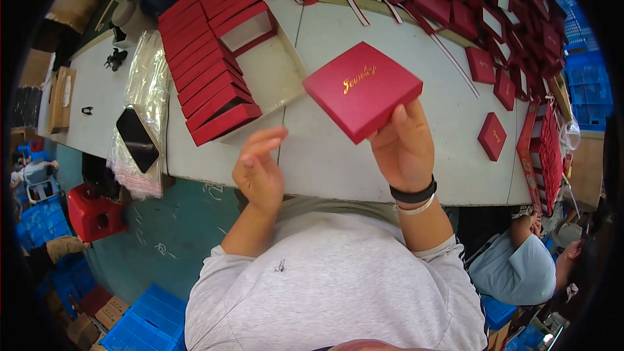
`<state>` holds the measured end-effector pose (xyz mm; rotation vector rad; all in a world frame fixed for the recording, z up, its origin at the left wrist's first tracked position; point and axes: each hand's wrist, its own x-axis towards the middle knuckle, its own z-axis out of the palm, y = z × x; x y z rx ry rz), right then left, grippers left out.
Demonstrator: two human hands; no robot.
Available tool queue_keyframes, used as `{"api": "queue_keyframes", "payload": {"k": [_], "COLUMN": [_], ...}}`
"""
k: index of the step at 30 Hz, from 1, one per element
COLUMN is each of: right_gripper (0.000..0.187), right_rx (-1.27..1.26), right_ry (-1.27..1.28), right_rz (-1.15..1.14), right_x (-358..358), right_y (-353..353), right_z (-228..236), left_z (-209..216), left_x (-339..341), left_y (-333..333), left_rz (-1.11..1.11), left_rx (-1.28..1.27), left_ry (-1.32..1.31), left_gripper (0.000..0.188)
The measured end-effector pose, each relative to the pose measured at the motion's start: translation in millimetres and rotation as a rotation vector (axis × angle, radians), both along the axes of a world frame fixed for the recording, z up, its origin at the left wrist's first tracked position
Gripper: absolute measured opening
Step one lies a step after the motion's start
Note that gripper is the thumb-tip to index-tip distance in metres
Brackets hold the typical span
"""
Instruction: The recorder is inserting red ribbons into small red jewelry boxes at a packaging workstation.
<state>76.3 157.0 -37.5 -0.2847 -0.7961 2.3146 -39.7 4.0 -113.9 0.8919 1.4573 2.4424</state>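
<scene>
Right hand (404, 146) clamped on closed red box (363, 90); left hand (259, 169) empty, fingers loose. Finished row (207, 58) at 10 o'clock, loose pile (507, 6) at 1 probably left.

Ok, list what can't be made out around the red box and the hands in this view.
- Red box, head view: its underside and contents are hidden by its own closed lid.
- Right hand: the fingers under the box are hidden by the box.
- Left hand: its palm faces away from the camera.
- Stacked red boxes: the lower ones are covered by their neighbours.
- Pile of boxes: cut off and bent at the picture's rim.
</scene>
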Motion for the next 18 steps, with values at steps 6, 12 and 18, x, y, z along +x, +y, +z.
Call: {"api": "queue_keyframes", "payload": {"k": [6, 12, 18], "right_gripper": [0.017, 0.015, 0.017], "right_rx": [0.213, 0.140, 0.149], "right_ry": [-0.240, -0.371, -0.392], "right_rz": [0.066, 0.115, 0.082], "right_x": [-105, -172, -201], "right_y": [24, 18, -1], "right_z": [13, -14, -7], "left_z": [2, -1, -7], "left_x": [-22, -58, -65], "left_y": [-50, -74, -81], "left_rz": [-0.016, 0.131, 0.110], "left_rx": [-0.240, -0.375, -0.437], "left_ry": [0.275, 0.402, 0.220], "left_gripper": [0.042, 0.031, 0.028]}}
